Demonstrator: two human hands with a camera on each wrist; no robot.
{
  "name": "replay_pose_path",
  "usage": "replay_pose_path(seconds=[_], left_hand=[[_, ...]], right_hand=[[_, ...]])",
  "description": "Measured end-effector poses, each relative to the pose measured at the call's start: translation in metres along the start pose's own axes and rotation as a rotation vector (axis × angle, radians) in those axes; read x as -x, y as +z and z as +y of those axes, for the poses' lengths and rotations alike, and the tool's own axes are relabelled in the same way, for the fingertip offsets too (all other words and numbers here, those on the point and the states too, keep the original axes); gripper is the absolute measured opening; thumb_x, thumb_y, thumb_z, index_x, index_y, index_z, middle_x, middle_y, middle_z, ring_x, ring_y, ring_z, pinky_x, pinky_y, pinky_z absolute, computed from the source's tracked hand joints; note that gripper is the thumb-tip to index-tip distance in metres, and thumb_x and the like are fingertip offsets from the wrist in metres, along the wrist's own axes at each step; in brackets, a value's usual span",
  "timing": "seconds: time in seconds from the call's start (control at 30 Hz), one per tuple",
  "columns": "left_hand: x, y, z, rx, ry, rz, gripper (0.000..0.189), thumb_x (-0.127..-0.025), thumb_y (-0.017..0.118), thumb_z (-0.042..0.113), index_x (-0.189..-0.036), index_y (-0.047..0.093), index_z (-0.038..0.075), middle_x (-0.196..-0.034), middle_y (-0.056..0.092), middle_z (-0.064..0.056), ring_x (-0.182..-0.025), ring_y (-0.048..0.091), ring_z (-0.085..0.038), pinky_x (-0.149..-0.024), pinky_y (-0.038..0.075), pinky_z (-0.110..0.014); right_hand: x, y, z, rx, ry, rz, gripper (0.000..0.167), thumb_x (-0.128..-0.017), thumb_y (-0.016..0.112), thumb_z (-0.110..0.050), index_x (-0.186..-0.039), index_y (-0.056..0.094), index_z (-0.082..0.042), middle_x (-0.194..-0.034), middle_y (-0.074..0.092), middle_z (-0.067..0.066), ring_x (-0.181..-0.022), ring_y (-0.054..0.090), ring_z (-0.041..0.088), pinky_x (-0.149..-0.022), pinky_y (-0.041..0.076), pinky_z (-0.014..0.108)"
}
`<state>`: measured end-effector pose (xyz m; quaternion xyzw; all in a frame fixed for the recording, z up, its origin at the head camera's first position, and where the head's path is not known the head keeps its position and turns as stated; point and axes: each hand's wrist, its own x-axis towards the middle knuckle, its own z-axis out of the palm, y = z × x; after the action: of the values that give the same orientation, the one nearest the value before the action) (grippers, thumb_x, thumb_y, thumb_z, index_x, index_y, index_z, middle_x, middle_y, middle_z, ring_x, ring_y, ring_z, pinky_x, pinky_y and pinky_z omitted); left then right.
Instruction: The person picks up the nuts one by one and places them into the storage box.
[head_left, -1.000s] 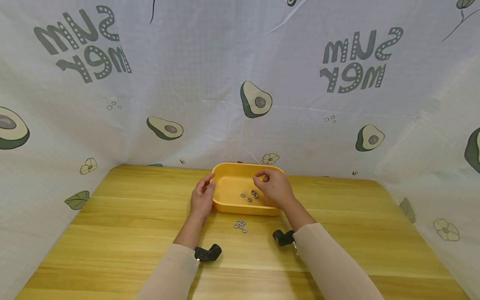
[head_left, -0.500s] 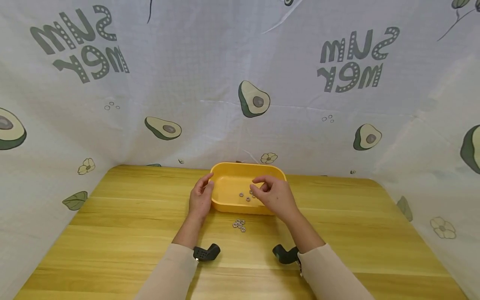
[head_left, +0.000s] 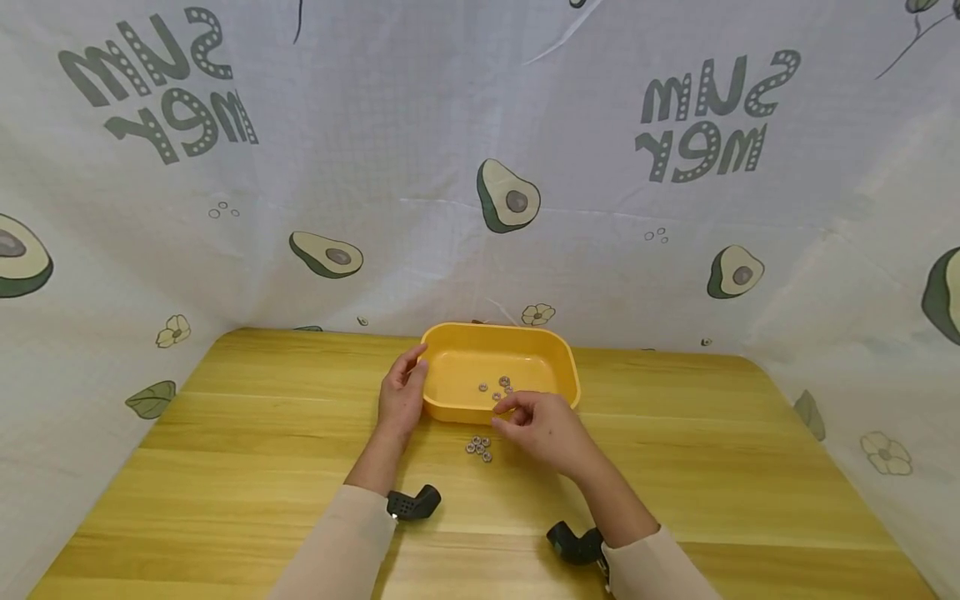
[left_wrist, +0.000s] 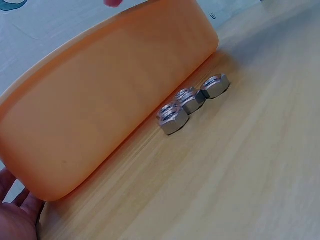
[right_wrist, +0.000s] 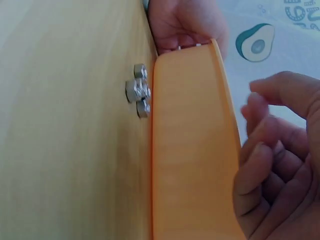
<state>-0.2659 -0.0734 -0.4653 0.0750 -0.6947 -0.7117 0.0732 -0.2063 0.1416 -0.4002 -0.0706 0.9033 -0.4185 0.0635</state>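
A yellow plastic bin [head_left: 450, 413] stands at the back of the table, with several metal hex nuts [head_left: 505, 381] on its floor. In front of it, more hex nuts [left_wrist: 191, 101] lie grouped on the wood. My left hand [head_left: 402, 398] rests at the bin's left end; its fingertips touch the outer wall in the right wrist view. My right hand [head_left: 546, 429] hovers over the front rim toward the right, just right of the loose nuts. Its thumb and index finger are apart, the other fingers loosely bent, and nothing shows between them.
A white cloth [head_left: 420, 267] printed with avocados hangs right behind the table [head_left: 285, 433]. Black wrist cameras [head_left: 416, 503] are strapped to both wrists, near the table's front half.
My right hand has moved from above the bin's inside toward me, down over its front rim. More of the nuts inside now show. My left hand has stayed at the left end.
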Motion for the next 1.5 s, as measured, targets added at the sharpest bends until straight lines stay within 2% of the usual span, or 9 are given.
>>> replay_pose_path(seconds=[0.23,0.53,0.77,1.0,1.23,1.5], left_hand=[[-0.002,-0.001,-0.002,-0.008,0.005,-0.002,0.037,-0.106,0.052,0.025,-0.142,0.060,0.018,-0.147,0.055,-0.011,-0.130,0.054,-0.028,-0.112,0.046,-0.047],[-0.001,-0.001,-0.003,-0.009,0.013,-0.016,0.039,-0.107,0.051,0.026,-0.144,0.058,0.017,-0.149,0.053,-0.013,-0.131,0.053,-0.030,-0.112,0.046,-0.047],[-0.001,-0.001,-0.002,-0.003,0.008,-0.015,0.038,-0.107,0.052,0.026,-0.143,0.059,0.018,-0.150,0.053,-0.010,-0.133,0.052,-0.029,-0.114,0.045,-0.048],[-0.002,-0.001,-0.003,-0.002,0.015,-0.008,0.038,-0.107,0.051,0.026,-0.143,0.060,0.017,-0.149,0.054,-0.012,-0.132,0.053,-0.029,-0.113,0.045,-0.047],[-0.002,0.000,-0.002,-0.004,0.018,-0.010,0.038,-0.107,0.051,0.026,-0.144,0.059,0.016,-0.149,0.054,-0.013,-0.131,0.054,-0.029,-0.111,0.047,-0.043],[-0.002,-0.001,-0.002,-0.001,0.013,-0.007,0.038,-0.107,0.052,0.026,-0.143,0.059,0.016,-0.150,0.053,-0.012,-0.131,0.054,-0.029,-0.112,0.047,-0.045]], right_hand=[[0.005,0.008,0.012,0.017,-0.044,-0.103,0.010,-0.088,0.079,-0.016,-0.096,0.075,-0.011,-0.076,0.062,-0.001,-0.066,0.053,0.013,-0.055,0.043,0.022],[0.005,0.019,0.027,0.074,-0.084,-0.156,0.009,-0.086,0.079,-0.015,-0.093,0.074,-0.014,-0.077,0.062,-0.003,-0.070,0.055,0.013,-0.060,0.045,0.023],[0.004,0.025,0.028,0.137,-0.119,-0.162,0.008,-0.085,0.079,-0.014,-0.090,0.073,-0.014,-0.074,0.062,-0.006,-0.069,0.055,0.011,-0.061,0.045,0.023],[0.003,0.029,0.026,0.184,-0.125,-0.155,0.007,-0.085,0.079,-0.016,-0.088,0.073,-0.017,-0.074,0.063,-0.008,-0.069,0.056,0.009,-0.063,0.045,0.023],[0.004,0.031,0.023,0.198,-0.095,-0.163,0.010,-0.084,0.080,-0.016,-0.083,0.071,-0.018,-0.071,0.061,-0.008,-0.066,0.055,0.009,-0.060,0.044,0.023],[0.005,0.030,0.021,0.207,-0.120,-0.168,0.011,-0.083,0.080,-0.015,-0.080,0.071,-0.018,-0.068,0.061,-0.009,-0.064,0.054,0.008,-0.059,0.044,0.022]])
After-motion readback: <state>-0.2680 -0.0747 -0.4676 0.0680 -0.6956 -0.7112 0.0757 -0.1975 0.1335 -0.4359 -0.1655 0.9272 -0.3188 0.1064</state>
